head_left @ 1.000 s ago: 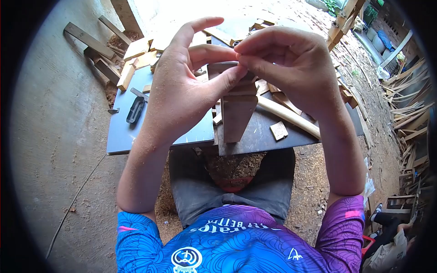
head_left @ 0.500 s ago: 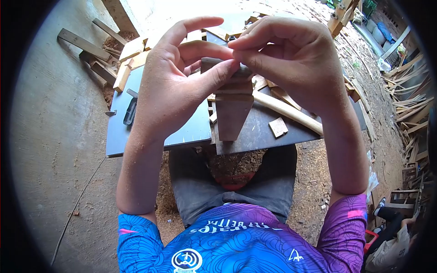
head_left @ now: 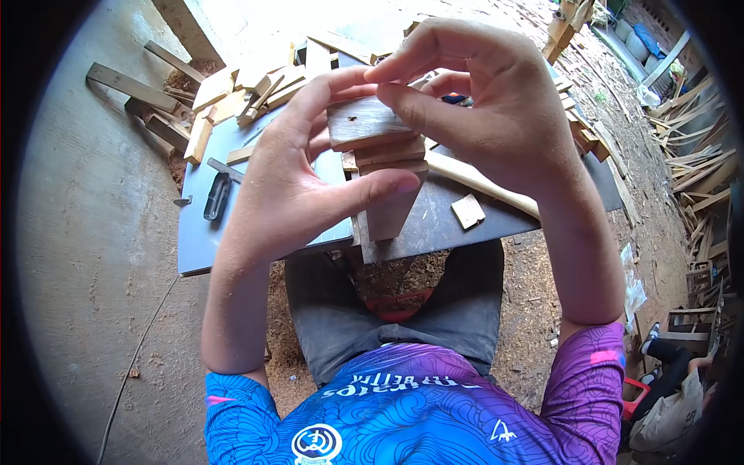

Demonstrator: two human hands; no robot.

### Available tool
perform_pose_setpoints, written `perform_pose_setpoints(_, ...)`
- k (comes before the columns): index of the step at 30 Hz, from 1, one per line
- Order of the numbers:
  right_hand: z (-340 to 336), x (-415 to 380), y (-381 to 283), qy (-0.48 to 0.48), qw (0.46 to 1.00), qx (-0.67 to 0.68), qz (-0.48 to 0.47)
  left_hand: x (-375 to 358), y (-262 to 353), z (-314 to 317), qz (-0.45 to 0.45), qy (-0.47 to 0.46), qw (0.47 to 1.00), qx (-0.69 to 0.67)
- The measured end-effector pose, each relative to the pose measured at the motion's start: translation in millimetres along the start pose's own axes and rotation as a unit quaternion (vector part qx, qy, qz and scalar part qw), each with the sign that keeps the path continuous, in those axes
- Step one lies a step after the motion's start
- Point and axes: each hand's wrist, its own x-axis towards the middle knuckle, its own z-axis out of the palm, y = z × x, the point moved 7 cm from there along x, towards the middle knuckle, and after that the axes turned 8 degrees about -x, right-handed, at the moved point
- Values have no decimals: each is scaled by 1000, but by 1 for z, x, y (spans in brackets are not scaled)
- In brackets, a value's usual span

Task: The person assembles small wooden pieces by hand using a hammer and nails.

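A stack of wooden pieces (head_left: pixel 397 213) stands at the table's near edge, its top board (head_left: pixel 360 133) marked by a small dark hole. My left hand (head_left: pixel 291 178) curves around the left side of the stack, fingers apart, the thumb stretched across its front in this view. Above the top board, my right hand (head_left: pixel 496 116) has thumb and forefinger brought together in a pinch close to the left fingertips. I cannot tell what, if anything, is in that pinch. A pale wooden handle (head_left: pixel 484 182) lies behind the stack, passing under my right wrist.
On the blue-grey tabletop (head_left: pixel 203 248) lies a black-handled tool (head_left: pixel 217 195). A small wooden square (head_left: pixel 467 211) sits on the dark board (head_left: pixel 434 232). Offcuts (head_left: pixel 263 93) pile at the back left. Scrap strips (head_left: pixel 705 163) and a seated person (head_left: pixel 670 407) are at right.
My left thumb has moved away from the right fingertips and dropped lower. The right hand has shifted slightly left and up, and the top board's hole now shows.
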Motion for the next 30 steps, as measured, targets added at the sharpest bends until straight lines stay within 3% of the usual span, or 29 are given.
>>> perform_pose_setpoints(3,1,-4,0,17,1000,16,-18,-6,-19,3,-36,25,997,-66)
perform_pose_setpoints(5,3,-9,-4,27,999,31,-21,-8,-19,2,11,55,995,-82)
perform_pose_setpoints(7,4,-13,1,32,995,88,25,-10,-20,-1,3,57,997,-58)
perform_pose_setpoints(9,3,-16,3,31,997,58,25,-10,-17,2,-14,31,998,-44)
perform_pose_setpoints(11,6,-19,10,26,993,113,18,-10,-17,1,-16,35,999,-38)
perform_pose_setpoints(17,5,-20,17,71,980,184,40,-9,-6,-1,54,44,998,-10)
perform_pose_setpoints(19,4,-24,22,85,975,199,52,-8,-3,-9,86,79,991,-58)
perform_pose_setpoints(22,1,-44,49,162,905,349,181,-14,22,-24,85,85,992,24)
perform_pose_setpoints(24,5,-62,59,176,895,357,201,-22,39,-43,120,108,984,76)
perform_pose_setpoints(28,27,-114,96,207,856,377,286,-50,61,-87,105,154,964,192)
perform_pose_setpoints(30,39,-140,109,215,845,369,320,-48,66,-88,74,103,953,274)
